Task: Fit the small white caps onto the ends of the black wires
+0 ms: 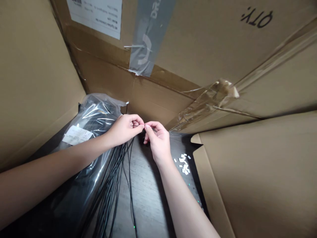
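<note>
- Your L hand point(126, 129) pinched thin cable point(135, 126), axis approx. crosswise.
- Your R hand point(159, 138), fingertips closed, pinched its tip, just R of L grip.
- Neither was nearer.

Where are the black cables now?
Black cables run below the left hand in the head view, left of centre, just right of the plastic bag.

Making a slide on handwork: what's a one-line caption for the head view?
The left hand and right hand meet near black cables, between a clear plastic bag and small white pieces.
</note>
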`<state>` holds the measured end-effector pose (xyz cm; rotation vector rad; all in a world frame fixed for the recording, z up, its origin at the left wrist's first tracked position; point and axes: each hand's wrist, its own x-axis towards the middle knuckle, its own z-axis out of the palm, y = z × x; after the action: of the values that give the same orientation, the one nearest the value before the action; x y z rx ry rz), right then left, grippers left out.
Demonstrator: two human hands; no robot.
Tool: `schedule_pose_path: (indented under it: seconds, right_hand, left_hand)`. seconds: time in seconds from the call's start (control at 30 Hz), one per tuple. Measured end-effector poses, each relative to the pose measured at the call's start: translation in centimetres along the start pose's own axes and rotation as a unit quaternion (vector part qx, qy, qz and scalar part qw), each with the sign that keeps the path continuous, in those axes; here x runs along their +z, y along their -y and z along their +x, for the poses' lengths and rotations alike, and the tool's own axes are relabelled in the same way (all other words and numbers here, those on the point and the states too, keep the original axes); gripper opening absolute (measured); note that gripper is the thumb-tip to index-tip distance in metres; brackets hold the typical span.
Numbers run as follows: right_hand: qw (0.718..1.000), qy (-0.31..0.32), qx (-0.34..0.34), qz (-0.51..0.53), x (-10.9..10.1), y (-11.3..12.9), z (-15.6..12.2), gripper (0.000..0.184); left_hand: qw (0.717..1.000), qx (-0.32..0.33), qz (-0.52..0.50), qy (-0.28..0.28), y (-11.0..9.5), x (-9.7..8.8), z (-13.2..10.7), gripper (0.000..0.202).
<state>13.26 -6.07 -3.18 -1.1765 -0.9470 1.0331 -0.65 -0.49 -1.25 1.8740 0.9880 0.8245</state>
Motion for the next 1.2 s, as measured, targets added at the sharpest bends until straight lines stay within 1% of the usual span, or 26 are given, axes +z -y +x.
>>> schedule_pose_path:
  seconds: [0.17, 0.4, 0.57, 0.83, 1.2]
  right_hand:
    - [1.0, 0.0, 0.001, -0.015, 0.09, -0.01, -0.02, 0.018]
    - [1.0, -0.012, 0.005, 0.001, 0.1, 0.03, 0.04, 0.026]
    - [0.999, -0.03, 0.007, 0.028, 0.04, -0.22, 0.16, 0.025]
    - [1.0, -0.014, -0.002, 0.027, -0.11, -0.3, 0.15, 0.023]
    - [0.999, -0.013, 0.015, 0.025, -0.08, -0.01, 0.09, 0.028]
  left_hand:
    - [1.0, 0.003, 0.017, -0.004, -0.22, -0.02, -0.15, 0.017]
    - [0.999, 0.015, 0.037, -0.01, -0.47, -0.19, -0.21, 0.019]
    - [1.0, 0.013, 0.009, -0.01, -0.72, -0.26, -0.2, 0.017]
    - [1.0, -0.002, -0.01, -0.018, -0.79, -0.35, -0.11, 0.015]
    - [0.999, -0.007, -0.028, -0.014, -0.51, -0.34, 0.02, 0.015]
